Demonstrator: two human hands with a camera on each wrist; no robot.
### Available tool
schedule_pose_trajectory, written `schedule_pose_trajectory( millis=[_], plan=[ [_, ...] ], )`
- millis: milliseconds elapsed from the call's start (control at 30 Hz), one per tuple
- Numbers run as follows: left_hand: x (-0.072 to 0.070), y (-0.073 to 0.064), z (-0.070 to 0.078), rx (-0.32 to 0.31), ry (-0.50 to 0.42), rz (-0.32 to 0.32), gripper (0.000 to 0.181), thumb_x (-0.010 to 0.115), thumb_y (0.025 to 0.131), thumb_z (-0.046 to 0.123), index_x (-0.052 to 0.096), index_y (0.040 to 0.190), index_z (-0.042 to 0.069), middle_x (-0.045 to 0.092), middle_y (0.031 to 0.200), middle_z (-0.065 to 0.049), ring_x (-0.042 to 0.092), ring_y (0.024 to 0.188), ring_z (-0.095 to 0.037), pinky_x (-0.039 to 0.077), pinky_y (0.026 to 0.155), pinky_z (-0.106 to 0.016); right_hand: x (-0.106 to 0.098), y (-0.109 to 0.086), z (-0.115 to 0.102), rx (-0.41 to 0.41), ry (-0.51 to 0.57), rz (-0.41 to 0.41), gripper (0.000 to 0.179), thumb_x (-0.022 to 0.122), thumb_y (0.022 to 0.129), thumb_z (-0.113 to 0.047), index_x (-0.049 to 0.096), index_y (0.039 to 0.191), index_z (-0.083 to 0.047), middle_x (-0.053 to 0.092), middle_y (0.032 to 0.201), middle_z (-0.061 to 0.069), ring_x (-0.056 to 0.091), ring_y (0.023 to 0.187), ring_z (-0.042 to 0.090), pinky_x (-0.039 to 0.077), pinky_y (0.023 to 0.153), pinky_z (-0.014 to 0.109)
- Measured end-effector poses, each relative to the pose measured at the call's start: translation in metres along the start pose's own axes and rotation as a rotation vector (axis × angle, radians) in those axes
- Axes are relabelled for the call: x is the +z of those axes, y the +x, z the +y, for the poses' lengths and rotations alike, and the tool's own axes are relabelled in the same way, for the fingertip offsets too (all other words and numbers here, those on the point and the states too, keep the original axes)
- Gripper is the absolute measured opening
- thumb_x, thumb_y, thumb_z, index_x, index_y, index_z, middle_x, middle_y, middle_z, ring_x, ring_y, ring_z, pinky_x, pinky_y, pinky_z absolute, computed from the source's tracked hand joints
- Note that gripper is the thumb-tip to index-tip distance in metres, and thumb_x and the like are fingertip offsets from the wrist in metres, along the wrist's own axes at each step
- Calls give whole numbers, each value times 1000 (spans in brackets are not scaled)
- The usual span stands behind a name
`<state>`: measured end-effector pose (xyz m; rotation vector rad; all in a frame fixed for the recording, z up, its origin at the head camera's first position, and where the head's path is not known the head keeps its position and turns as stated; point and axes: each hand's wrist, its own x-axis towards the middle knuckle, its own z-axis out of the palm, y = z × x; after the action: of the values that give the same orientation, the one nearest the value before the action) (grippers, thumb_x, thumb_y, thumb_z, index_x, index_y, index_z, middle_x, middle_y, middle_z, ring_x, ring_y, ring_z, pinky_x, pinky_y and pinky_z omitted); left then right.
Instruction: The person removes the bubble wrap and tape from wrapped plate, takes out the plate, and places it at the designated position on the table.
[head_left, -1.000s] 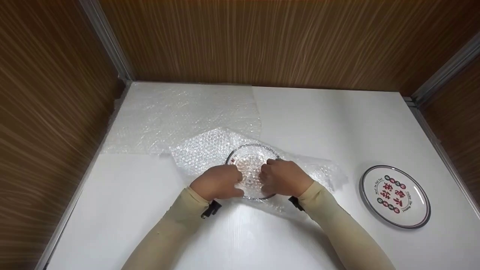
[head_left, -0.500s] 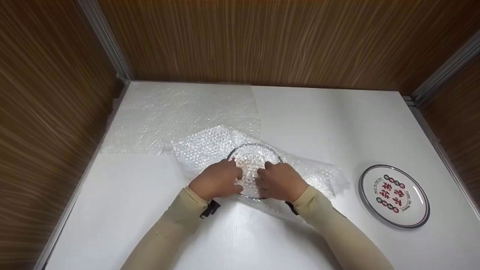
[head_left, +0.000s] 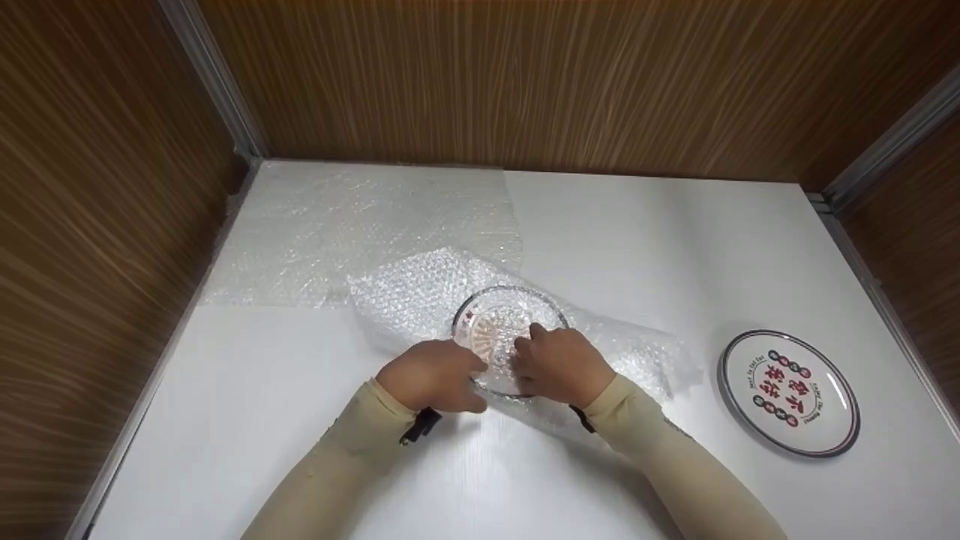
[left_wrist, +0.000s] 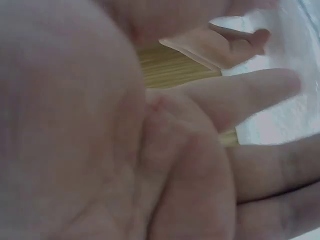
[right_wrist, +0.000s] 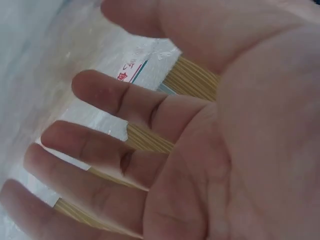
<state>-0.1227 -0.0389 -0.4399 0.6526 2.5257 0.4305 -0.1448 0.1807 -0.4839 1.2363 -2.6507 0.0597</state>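
A round plate (head_left: 487, 334) with a dark rim shows through a layer of bubble wrap (head_left: 409, 296) in the middle of the white table. My left hand (head_left: 435, 375) is at the plate's lower left edge, its fingers fairly straight in the left wrist view. Over the plate's right side lies my right hand (head_left: 564, 366). In the right wrist view its loosely extended fingers (right_wrist: 95, 92) reach to the wrap, and neither hand grips anything. Red and green print (right_wrist: 131, 74) shows behind them there. The right hand hides part of the plate.
A second white plate (head_left: 776, 390) with red characters and a dark rim lies at the right of the table (head_left: 645, 240). Another flat sheet of bubble wrap (head_left: 352, 217) covers the back left corner. Wood-grain panels (head_left: 525, 82) stand around the table.
My left hand has slid down and off the plate's left side, uncovering more of its print. The right hand shifted slightly left and stays on the wrap over the plate.
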Motion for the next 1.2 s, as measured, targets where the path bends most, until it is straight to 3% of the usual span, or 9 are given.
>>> schedule_pose_trajectory(
  millis=[100,167,333,500,633,733,833,1000,1200],
  plan=[
    [-1,-2,3,-11,55,11,22,71,81,29,68,81,7,67,81,-2,59,78,-20,51,73,-38,1,1,1,-45,-79,28,34,75,69,-16,42,62,-18,42,60,0,26,52,11,39,36,33],
    [-2,-3,5,-13,81,32,29,72,80,30,54,65,12,55,67,0,51,67,-19,47,65,-38,0,1,1,-74,-128,36,34,75,69,-18,42,61,-18,41,59,-1,27,53,11,39,36,33],
    [-2,-9,8,-10,102,107,35,72,80,28,46,59,17,50,61,2,49,62,-18,46,62,-38,0,1,0,-47,-72,31,29,73,68,-16,44,63,-17,41,61,0,28,52,12,39,37,34],
    [-5,-13,9,3,69,179,25,71,81,23,54,64,15,60,68,-3,55,67,-21,50,66,-41,1,2,-3,60,94,25,23,70,68,-6,48,71,-13,44,66,2,30,49,13,39,41,36],
    [-7,-12,7,11,44,230,14,71,83,21,65,77,10,69,82,-9,65,78,-27,54,73,-46,2,3,-4,92,86,24,23,70,73,-9,47,72,-11,43,65,3,31,47,15,40,40,38],
    [-6,-9,5,9,44,243,20,70,85,20,72,95,3,72,92,-15,69,86,-33,55,77,-48,2,4,-4,106,48,29,29,70,76,-14,43,68,-12,40,63,2,31,46,16,39,38,38],
    [-6,-6,2,-7,49,239,34,69,87,20,72,113,-2,72,100,-17,69,93,-35,55,82,-48,3,4,-3,109,24,47,33,72,78,-17,42,65,-12,39,61,2,31,46,16,40,38,39],
    [-8,1,-3,-27,13,211,44,70,90,23,68,126,-2,70,112,-19,68,103,-36,54,88,-49,7,5,-2,134,46,71,27,74,74,-11,48,67,-9,44,60,4,37,46,18,43,41,41],
    [-7,10,-13,-6,-24,172,43,69,90,22,66,127,1,65,113,-19,64,103,-34,53,88,-49,10,6,0,170,77,48,27,73,73,-9,47,66,-10,44,59,2,34,48,15,42,40,41]
  ],
)
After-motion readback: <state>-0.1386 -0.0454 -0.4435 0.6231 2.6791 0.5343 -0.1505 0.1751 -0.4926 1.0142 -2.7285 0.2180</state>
